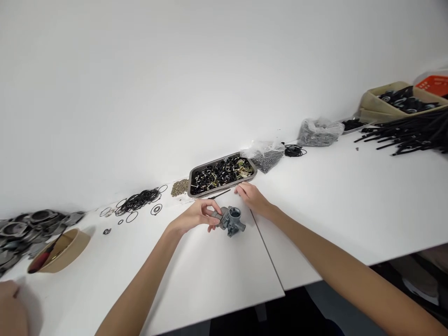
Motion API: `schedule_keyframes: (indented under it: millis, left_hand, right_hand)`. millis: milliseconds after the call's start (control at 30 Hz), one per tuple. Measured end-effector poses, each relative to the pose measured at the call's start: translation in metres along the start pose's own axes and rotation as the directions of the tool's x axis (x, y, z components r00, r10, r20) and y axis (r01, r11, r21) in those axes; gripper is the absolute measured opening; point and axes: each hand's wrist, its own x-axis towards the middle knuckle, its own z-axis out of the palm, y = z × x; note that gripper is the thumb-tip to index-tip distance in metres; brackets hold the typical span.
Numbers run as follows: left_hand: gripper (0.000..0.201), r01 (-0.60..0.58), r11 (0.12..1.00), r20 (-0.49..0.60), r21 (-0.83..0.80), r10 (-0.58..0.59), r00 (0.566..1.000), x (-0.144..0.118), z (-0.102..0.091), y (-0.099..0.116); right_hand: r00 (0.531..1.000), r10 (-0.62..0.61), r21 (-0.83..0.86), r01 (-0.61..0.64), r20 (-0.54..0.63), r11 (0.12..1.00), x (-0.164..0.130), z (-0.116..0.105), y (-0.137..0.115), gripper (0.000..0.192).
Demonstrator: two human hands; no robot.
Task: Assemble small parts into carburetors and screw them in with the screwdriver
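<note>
Head view: right fingers [239, 188] near tray [224, 187] of mostly black parts [210, 178]

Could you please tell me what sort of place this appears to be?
It looks like a workbench in a small-parts workshop or factory: the left hand holds a grey metal part, a metal tray is filled with small pieces, and thin black rings lie heaped on the white table.

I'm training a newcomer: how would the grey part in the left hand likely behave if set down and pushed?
The grey part looks like cast metal, so it is probably stiff and fairly heavy for its size. Its jutting stub and uneven outline suggest it might tip rather than roll smoothly.
</note>
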Motion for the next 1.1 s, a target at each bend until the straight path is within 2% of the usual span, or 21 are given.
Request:
schedule_keyframes:
  millis: [133, 333, 500, 600, 667, 867, 1000, 1100]
  left_hand:
    - [0.03, -0.008, 0.999, 0.066, -0.033, 0.01, 0.998, 0.006, -0.004, -0.011]
    - [0.034, -0.005, 0.995, -0.041, -0.102, 0.001, 0.999, 0.004, 0.0, -0.034]
    - [0.032, -0.114, 0.985, -0.032, -0.127, 0.111, 0.993, 0.0, -0.004, -0.052]
    - [0.038, -0.182, 0.963, -0.083, -0.199, 0.169, 0.982, -0.001, -0.01, -0.061]
    - [0.04, -0.19, 0.953, -0.098, -0.237, 0.171, 0.98, -0.002, -0.012, -0.064]
    - [0.039, -0.172, 0.961, -0.043, -0.217, 0.166, 0.985, -0.004, -0.015, -0.064]
    - [0.032, -0.201, 0.947, -0.1, -0.25, 0.181, 0.978, -0.001, -0.015, -0.071]
    - [0.032, -0.216, 0.905, -0.167, -0.367, 0.164, 0.972, 0.004, -0.016, -0.077]
  right_hand:
    - [1.0, 0.009, 0.015, -0.009, 0.001, 1.0, 0.002, 0.0, 0.001, 0.032]
    - [0.999, 0.035, 0.027, -0.035, 0.003, 0.999, 0.002, 0.005, 0.006, 0.034]
    - [0.998, 0.053, 0.017, -0.053, 0.031, 0.998, 0.001, 0.008, 0.007, 0.035]
    - [0.997, 0.064, 0.001, -0.064, 0.045, 0.998, 0.0, 0.008, 0.005, 0.036]
    - [0.996, 0.074, -0.011, -0.073, 0.053, 0.997, 0.0, 0.009, 0.003, 0.036]
    - [0.994, 0.106, -0.056, -0.104, 0.018, 0.993, -0.003, 0.012, -0.004, 0.038]
    - [0.996, 0.077, -0.114, -0.081, -0.038, 0.99, 0.001, 0.007, -0.013, 0.032]
    - [0.998, 0.028, -0.162, -0.036, -0.052, 0.986, 0.017, 0.004, -0.02, 0.023]
